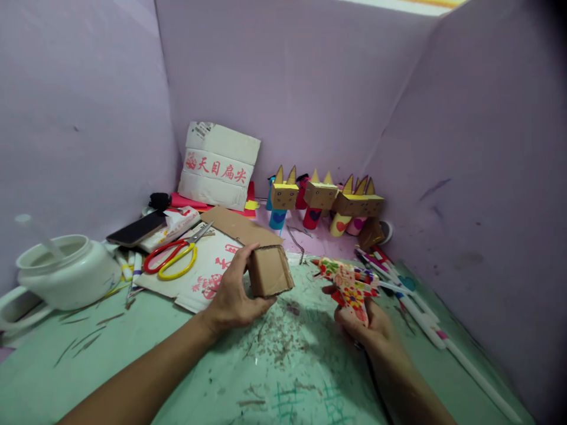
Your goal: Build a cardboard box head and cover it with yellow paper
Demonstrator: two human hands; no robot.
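Observation:
Between the fingers and thumb of my left hand [237,292] is a small brown cardboard box [269,270], held a little above the green tabletop. Its rough cut edges show. My right hand [365,324] is wrapped round the handle of a hot glue gun [349,283] covered in a flower pattern. The gun's nozzle points left toward the box, with a gap between them. A clear glue stick juts from its rear, and a dark cord runs down below my wrist.
Red-and-yellow scissors [177,254] lie on printed cardboard [195,283] at left, near a phone [137,227] and a white pot [66,271]. Several cardboard animal figures [283,198] stand at the back. Markers [416,307] line the right side. Cardboard scraps [283,339] litter the green table [212,378].

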